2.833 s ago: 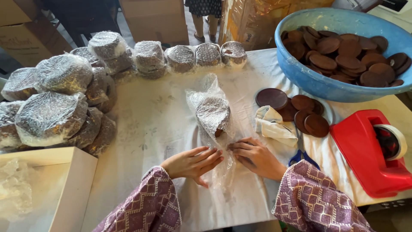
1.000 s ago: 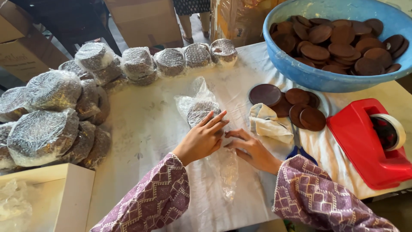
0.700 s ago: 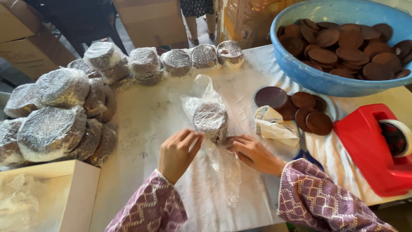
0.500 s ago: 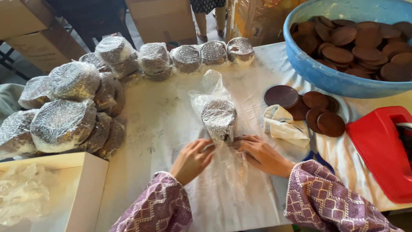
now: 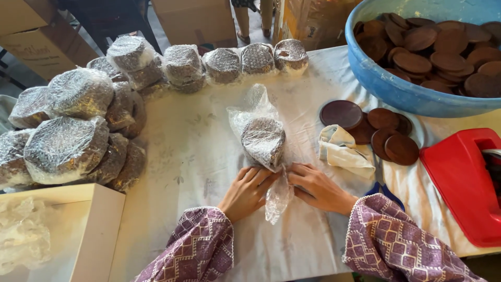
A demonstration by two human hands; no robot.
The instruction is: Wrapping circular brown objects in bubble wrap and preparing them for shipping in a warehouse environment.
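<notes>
Two hands work a bubble-wrapped bundle [image 5: 263,140] at the centre of a cloth-covered counter [image 5: 198,156]. The left hand [image 5: 248,190] and right hand [image 5: 318,187], both in purple patterned sleeves, meet at the bundle's six o'clock, their fingers pinched together on the loose tail of clear wrap [image 5: 278,196] that trails toward the person. A second loose end of plastic stands up at the bundle's twelve o'clock, so this parcel appears not yet closed off.

Much of the job looks done. A heap of finished wrapped bundles [image 5: 73,130] fills the counter at nine o'clock, and a row of wrapped bundles [image 5: 235,60] lines the far edge at twelve o'clock.

Plenty seems left, too. At three o'clock a few dark brown discs [image 5: 383,130] lie bare on the cloth beside a crumpled cream cloth [image 5: 344,151], and a blue basin [image 5: 412,89] at one o'clock holds many more. A red tape dispenser [image 5: 467,183] sits at four o'clock, untouched, with blue-handled scissors [image 5: 383,190] between it and the right sleeve. An open white box [image 5: 62,230] waits at eight o'clock, holding only crumpled plastic as far as the view shows. Brown cardboard cartons [image 5: 195,21] stand beyond the counter.
</notes>
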